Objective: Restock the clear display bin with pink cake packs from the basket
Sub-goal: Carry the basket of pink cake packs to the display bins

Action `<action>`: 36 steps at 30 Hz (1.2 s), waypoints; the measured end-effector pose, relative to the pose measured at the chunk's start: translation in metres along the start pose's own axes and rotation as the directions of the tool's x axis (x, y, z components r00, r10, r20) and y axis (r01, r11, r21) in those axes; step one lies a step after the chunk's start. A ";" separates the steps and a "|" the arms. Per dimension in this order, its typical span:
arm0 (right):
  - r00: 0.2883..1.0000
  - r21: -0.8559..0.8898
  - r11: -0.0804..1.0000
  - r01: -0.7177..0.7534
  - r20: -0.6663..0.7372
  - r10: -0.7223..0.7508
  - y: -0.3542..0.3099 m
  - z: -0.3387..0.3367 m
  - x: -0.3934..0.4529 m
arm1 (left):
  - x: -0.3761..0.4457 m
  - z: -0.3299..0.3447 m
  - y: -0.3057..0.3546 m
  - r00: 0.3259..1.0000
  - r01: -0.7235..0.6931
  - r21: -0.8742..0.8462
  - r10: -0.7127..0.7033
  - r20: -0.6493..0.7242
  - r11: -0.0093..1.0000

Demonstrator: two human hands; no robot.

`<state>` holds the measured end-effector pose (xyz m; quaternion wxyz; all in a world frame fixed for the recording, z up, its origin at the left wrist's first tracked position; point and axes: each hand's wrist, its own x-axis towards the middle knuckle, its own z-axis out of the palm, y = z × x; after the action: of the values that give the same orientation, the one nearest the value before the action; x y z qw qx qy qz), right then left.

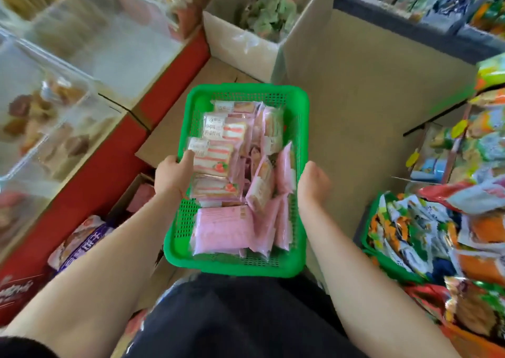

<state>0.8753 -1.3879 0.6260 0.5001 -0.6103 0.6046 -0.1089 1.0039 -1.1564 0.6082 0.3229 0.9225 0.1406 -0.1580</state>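
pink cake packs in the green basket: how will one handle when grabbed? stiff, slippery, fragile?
Probably slippery: the pink cake packs are in glossy film. Likely soft and crushable, since sliced cake shows through the clear fronts, so pinch lightly. Probably light: the green basket holds many, and the left hand and right hand carry it by the side rims.

Head camera, looking steeply down from above

It looks down past the chest, close on the green basket (237, 264) gripped between left hand (172, 176) and right hand (313, 185); floor beyond the grip, shelving either side; one view only.
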 end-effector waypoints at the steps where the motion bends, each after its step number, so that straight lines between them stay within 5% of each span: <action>1: 0.999 -0.035 0.999 0.024 0.049 -0.022 -0.013 0.008 0.012 | 0.009 0.002 0.008 1.000 0.020 0.004 -0.020 -0.015 1.000; 14: 0.919 -0.441 0.880 0.175 0.394 0.014 -0.085 0.145 0.074 | 0.162 -0.021 0.054 0.972 0.211 -0.084 -0.218 -0.085 0.974; 17: 0.881 -0.566 0.819 0.090 0.428 0.199 -0.087 0.174 0.069 | 0.199 -0.028 0.057 0.970 0.228 -0.061 -0.232 -0.068 0.972; 21: 0.740 -0.677 0.734 -0.044 0.472 0.479 -0.094 0.209 0.062 | 0.233 -0.034 0.053 0.979 0.198 0.017 -0.197 -0.048 0.980; 29: 0.623 -0.783 0.618 -0.071 0.450 0.640 -0.090 0.261 0.061 | 0.264 -0.041 0.025 0.982 0.095 -0.017 -0.091 0.165 0.995; 33: 0.659 -0.895 0.420 0.151 0.408 0.632 -0.110 0.272 0.074 | 0.266 -0.045 0.016 0.982 0.089 -0.065 -0.077 0.170 0.994; 36: 0.796 -0.840 0.135 0.525 0.541 0.270 -0.138 0.295 0.084 | 0.262 -0.044 0.004 0.989 0.113 -0.012 -0.112 0.099 0.993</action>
<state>1.2008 -1.3493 0.5486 0.1215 -0.8351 0.2782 0.4587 1.2528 -1.0900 0.5427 0.3279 0.9014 0.1777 -0.2199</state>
